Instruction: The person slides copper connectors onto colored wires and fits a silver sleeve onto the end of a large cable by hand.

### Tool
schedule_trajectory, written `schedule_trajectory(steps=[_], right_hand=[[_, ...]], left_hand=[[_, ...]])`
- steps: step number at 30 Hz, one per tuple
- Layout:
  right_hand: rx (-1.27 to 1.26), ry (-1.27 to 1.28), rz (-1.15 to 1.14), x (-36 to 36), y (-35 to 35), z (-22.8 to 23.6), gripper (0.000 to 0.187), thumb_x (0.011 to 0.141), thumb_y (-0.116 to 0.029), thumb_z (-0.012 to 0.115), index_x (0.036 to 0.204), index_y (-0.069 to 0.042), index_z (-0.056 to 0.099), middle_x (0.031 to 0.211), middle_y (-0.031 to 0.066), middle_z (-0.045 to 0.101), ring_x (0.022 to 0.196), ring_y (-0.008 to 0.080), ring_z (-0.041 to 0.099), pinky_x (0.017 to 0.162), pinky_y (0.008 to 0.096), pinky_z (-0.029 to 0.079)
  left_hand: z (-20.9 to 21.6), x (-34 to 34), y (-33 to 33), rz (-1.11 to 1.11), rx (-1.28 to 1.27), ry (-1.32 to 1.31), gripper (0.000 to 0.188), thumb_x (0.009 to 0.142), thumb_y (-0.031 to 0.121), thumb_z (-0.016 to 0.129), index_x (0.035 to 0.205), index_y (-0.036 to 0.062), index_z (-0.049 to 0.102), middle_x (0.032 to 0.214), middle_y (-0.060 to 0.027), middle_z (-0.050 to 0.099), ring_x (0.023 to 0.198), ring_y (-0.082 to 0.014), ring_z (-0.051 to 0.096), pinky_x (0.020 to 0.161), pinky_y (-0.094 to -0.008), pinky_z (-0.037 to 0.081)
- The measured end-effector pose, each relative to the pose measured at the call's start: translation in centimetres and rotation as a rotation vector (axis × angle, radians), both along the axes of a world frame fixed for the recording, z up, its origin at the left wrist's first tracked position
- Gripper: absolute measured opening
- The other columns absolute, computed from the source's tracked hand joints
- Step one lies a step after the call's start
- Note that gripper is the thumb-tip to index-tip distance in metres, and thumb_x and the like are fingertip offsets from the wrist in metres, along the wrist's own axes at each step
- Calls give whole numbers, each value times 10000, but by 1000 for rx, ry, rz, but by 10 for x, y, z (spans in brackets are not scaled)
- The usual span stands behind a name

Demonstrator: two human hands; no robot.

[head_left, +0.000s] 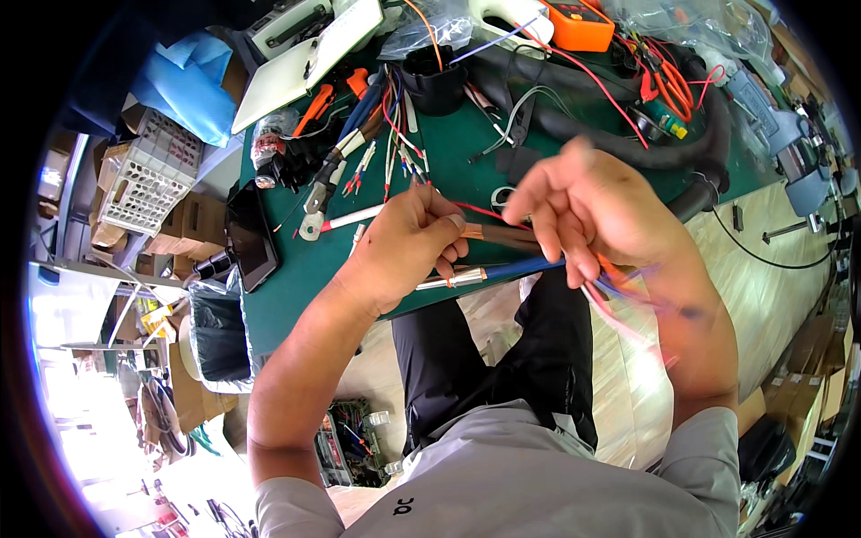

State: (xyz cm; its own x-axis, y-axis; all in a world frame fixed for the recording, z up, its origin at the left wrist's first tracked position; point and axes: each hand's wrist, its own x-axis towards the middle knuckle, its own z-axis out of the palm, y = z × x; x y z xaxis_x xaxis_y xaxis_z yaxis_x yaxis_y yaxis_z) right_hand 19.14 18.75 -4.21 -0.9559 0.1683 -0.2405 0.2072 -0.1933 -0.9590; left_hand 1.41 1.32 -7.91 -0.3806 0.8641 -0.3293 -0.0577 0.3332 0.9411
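My left hand (395,247) is closed, thumb and forefinger pinching at the end of a brown cable (507,236) whose tip looks copper-coloured. Below it runs a blue cable (529,267) with a stripped end (465,277) near my curled fingers. My right hand (601,211) is raised to the right, its fingers loosely apart and partly blurred. Several thin coloured wires (619,285), orange, purple and pinkish, hang under that hand, smeared by motion. A white-sleeved cable (352,217) with a metal ring lug (311,226) lies left of my left hand.
Thin ferruled wires (408,166) fan out on the green table (305,291). Behind them stand a black cup (435,85), orange-handled tools (316,109) and thick black tubing (592,134). An orange meter (578,25) lies at the back. A black tablet (251,235) sits at the left edge, above a lined bin (220,332).
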Motion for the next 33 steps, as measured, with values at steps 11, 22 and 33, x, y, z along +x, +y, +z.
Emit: schedule_trajectory(steps=[11,22,33], right_hand=[[819,-141,173,-35,-12,7,233,918,-174,713,991,47,706,699,106,661,546,175,625,512,323,502],[1565,19,274,-27,-27,-14,230,772,-221,800,828,-16,709,865,132,632,860,330,670,730,434,546],[1654,288,307,-30,-19,-27,120,766,-101,677,704,-4,709,726,182,671,720,346,708,635,434,563]], left_hand=[[1,1,-2,-18,1,5,106,980,83,618,1016,-12,588,832,-79,646,695,-106,626,572,-238,541],[1,3,-1,15,-21,27,107,1002,97,597,1019,-8,611,866,-86,653,725,-119,632,592,-249,551],[6,2,-4,-21,-33,92,180,1020,139,576,1107,-14,612,876,-96,673,735,-136,640,615,-271,549]])
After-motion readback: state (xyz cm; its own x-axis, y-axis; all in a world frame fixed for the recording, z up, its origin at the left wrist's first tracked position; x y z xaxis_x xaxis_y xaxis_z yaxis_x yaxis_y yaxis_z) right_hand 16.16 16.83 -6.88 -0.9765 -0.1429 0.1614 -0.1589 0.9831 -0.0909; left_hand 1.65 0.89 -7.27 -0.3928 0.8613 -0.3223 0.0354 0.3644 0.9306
